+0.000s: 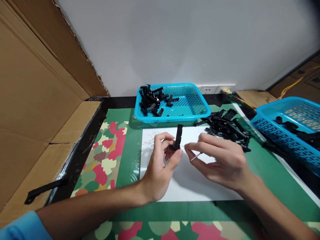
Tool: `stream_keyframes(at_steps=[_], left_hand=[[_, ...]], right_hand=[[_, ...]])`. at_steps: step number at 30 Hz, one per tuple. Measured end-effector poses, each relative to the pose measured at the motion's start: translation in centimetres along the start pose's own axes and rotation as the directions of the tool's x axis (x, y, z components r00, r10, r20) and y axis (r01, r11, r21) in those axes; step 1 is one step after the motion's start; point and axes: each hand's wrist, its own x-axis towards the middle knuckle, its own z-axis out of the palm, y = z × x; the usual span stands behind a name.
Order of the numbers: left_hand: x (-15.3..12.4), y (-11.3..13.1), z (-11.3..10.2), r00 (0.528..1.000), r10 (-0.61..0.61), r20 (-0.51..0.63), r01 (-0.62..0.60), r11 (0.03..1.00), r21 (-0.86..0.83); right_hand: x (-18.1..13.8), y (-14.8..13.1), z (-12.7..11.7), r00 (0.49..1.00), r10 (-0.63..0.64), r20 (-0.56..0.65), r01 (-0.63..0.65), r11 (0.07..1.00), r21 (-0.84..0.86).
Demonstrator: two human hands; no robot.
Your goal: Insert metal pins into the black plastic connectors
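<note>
"So, what could be spoiled from here?"

"The black piece (178,137) could be tipped or dropped if it is pinched too lightly — it is held upright, near its lower end, above the white sheet (200,188). The pale rod (196,156) could be let slip too, because it is so thin."

"And how is each hand set?"

"The left hand (161,170) is half curled, with the black piece gripped between thumb and fingers. In the right hand (222,160), thumb and finger are pinched together just beside it, and the pale rod is held there. Whether the black piece is touched by that hand cannot be told — the gap is too small."
</note>
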Motion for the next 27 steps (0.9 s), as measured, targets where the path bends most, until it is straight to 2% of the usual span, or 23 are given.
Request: stream_keyframes(at_steps=[6,15,27], left_hand=[[0.38,0.03,0.0,0.999,0.049,0.014,-0.049,0.999,0.021],[0.77,-0.45,-0.17,0.985,0.168,0.045,-0.169,0.985,0.04],[0.69,-0.39,-0.25,0.992,0.111,0.063,-0.114,0.992,0.05]], right_hand=[[-0.39,0.39,0.1,0.994,-0.103,-0.039,0.1,0.991,-0.086],[-0.37,0.49,0.19,0.981,-0.193,-0.014,0.189,0.972,-0.137],[-0.62,0.69,0.44,0.974,-0.225,0.004,0.223,0.962,-0.156]])
